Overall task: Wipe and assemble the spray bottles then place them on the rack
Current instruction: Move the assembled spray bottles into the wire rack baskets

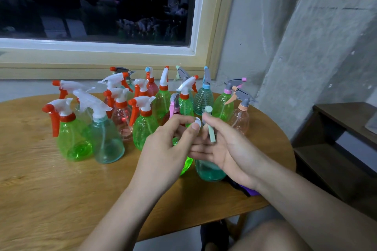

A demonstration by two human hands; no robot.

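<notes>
Status: both your hands are up over the middle of the round wooden table [51,189], just in front of the bottle cluster.

Right hand [226,149]: palm turned inward, fingers stretched out flat, thumb laid over a pale green sprayer head [211,130]. The grip is thumb against fingers, holding that sprayer head. Its nozzle points up and its trigger lever hangs down across your palm.

Left hand [167,146]: fingers curled, thumb and forefinger tips close together at a small white bit [197,120] just beside the sprayer head. Can't tell whether that bit is pinched or what it is.

Directly below your hands stand a teal bottle [210,170] and a bright green bottle [187,166], side by side, tops hidden by your fingers. Can't tell if the sprayer head is seated on either one.

Behind them are the capped spray bottles [142,122], all upright and packed close. The bodies are green, teal, pink and clear; the triggers are mostly red-and-white, with a few grey.

A purple cloth [252,191] lies on the table under your right wrist, near the edge.

The dark rack [334,126] is off the table to your right, by the concrete wall.
</notes>
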